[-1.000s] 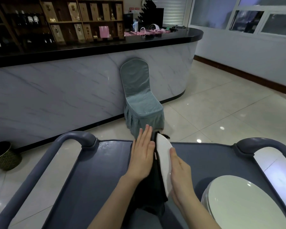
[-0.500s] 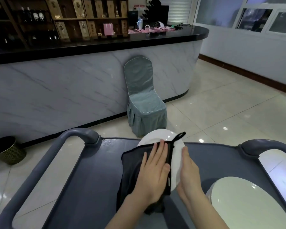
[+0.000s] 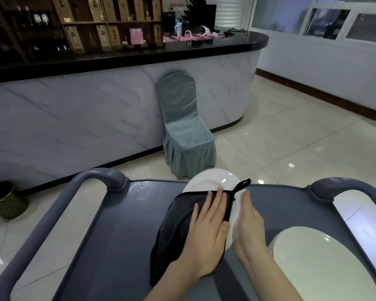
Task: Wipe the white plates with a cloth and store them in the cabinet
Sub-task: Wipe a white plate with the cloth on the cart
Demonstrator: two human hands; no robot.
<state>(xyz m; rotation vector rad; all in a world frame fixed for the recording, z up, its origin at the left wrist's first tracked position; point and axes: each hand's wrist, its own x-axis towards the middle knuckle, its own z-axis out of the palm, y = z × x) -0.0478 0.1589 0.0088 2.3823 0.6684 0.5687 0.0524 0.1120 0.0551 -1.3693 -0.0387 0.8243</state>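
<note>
Left hand (image 3: 206,233), fingers straight, presses black cloth (image 3: 175,224) onto white plate (image 3: 211,181), right hand (image 3: 250,224), fingers straight too, touches plate's right edge.

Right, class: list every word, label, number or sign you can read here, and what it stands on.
Nothing reads clearly.
Boxes on the shelves: printed labels, too blurred.
Bottles: labels too small.
Red signs on the back wall: too small.
White plate and black cloth: no text shows.
</note>
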